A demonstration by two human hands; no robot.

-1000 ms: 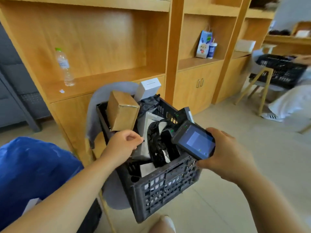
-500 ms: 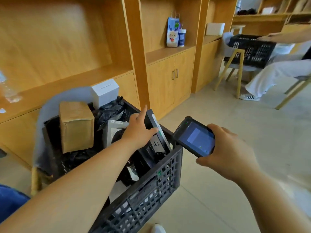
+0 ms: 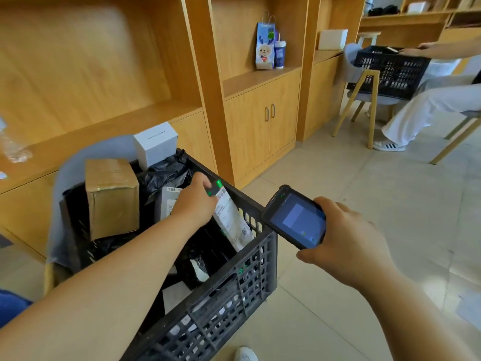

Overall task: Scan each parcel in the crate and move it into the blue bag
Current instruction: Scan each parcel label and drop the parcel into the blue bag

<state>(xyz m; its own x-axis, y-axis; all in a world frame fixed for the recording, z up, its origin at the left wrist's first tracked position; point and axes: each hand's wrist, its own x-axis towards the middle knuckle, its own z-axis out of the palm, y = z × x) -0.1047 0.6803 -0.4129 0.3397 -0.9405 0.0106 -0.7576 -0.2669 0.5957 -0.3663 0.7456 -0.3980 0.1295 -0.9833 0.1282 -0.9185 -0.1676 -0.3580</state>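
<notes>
- I read the left hand [image 3: 194,201] as pinching the top edge of the flat labelled parcel [image 3: 231,220], fingers curled over it. The parcel stands tilted against the right wall of the crate [image 3: 234,290], centre frame, not lifted clear.
- The right hand [image 3: 346,238] is wrapped round the scanner [image 3: 296,221], right of centre, screen lit.
- Blue bag [image 3: 11,308]: only a sliver shows at the lower left edge.
- Risk, in my judgement: the thin edge-pinch could slip on lifting, the parcel could snag on the crate rim, and the several barcodes on the label invite a wrong read.
- Count: one scanner, one brown box [image 3: 112,199], one white box [image 3: 156,143], one held parcel. Black poly bags [image 3: 166,173] number probably two or three, as folds obscure them. A second crate [image 3: 390,66] is at upper right.
</notes>
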